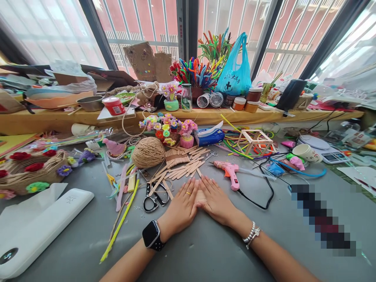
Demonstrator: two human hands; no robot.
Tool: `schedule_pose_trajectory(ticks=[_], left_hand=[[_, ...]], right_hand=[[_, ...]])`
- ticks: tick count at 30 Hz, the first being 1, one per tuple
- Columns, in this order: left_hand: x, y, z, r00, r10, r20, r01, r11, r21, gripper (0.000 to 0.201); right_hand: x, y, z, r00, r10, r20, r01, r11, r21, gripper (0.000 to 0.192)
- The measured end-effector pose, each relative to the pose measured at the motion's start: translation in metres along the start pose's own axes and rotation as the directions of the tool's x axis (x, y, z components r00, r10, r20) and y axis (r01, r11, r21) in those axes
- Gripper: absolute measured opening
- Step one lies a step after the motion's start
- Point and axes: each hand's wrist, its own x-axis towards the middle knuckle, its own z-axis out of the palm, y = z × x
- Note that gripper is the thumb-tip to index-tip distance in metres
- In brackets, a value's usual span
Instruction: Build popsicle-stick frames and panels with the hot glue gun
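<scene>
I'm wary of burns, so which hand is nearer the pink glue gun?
Right. The right hand is just left of the glue gun, not touching it; the left hand is farther left, beyond the right one.

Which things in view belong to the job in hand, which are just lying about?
In the job:
- craft sticks, under the left hand and right hand
- loose sticks just beyond, probably
- pink glue gun, probably

Seemingly lying about:
- twine ball
- white power bank
- blue bag
- digital scale
</scene>
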Motion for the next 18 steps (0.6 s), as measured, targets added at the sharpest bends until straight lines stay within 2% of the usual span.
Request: schedule_pose_trajectory(ticks=[3, 5, 8, 10, 11, 14, 18], left_hand=[[-0.001, 0.0, 0.001, 1.0, -0.007, -0.008, 0.006, 1.0, -0.023, 0.049], [-0.002, -0.001, 0.002, 1.0, -0.017, -0.025, 0.016, 0.999, -0.051, 0.049], [-0.002, -0.002, 0.002, 0.997, -0.042, -0.061, 0.034, 0.992, -0.124, 0.049], [-0.001, -0.001, -0.001, 0.994, -0.084, -0.067, 0.069, 0.977, -0.2, 0.049], [0.0, -0.001, -0.003, 0.992, -0.115, -0.061, 0.096, 0.963, -0.25, 0.049], [0.006, 0.0, -0.01, 0.981, -0.196, -0.003, 0.176, 0.884, -0.433, 0.049], [0.014, 0.0, -0.012, 0.958, -0.285, 0.016, 0.235, 0.759, -0.607, 0.051]], right_hand=[[-0.003, 0.004, -0.001, 0.997, 0.005, -0.073, 0.01, 0.98, 0.197, 0.07], [-0.005, 0.007, -0.001, 0.981, 0.088, -0.171, -0.008, 0.906, 0.422, 0.063], [-0.002, 0.012, 0.0, 0.921, 0.314, -0.231, -0.035, 0.656, 0.754, 0.058], [0.001, 0.014, 0.002, 0.896, 0.398, -0.196, -0.027, 0.49, 0.872, 0.061], [0.004, 0.014, 0.003, 0.891, 0.415, -0.182, -0.019, 0.436, 0.9, 0.062], [0.01, 0.014, 0.006, 0.882, 0.436, -0.176, -0.003, 0.379, 0.925, 0.065], [0.015, 0.014, 0.012, 0.877, 0.454, -0.158, -0.041, 0.397, 0.917, 0.069]])
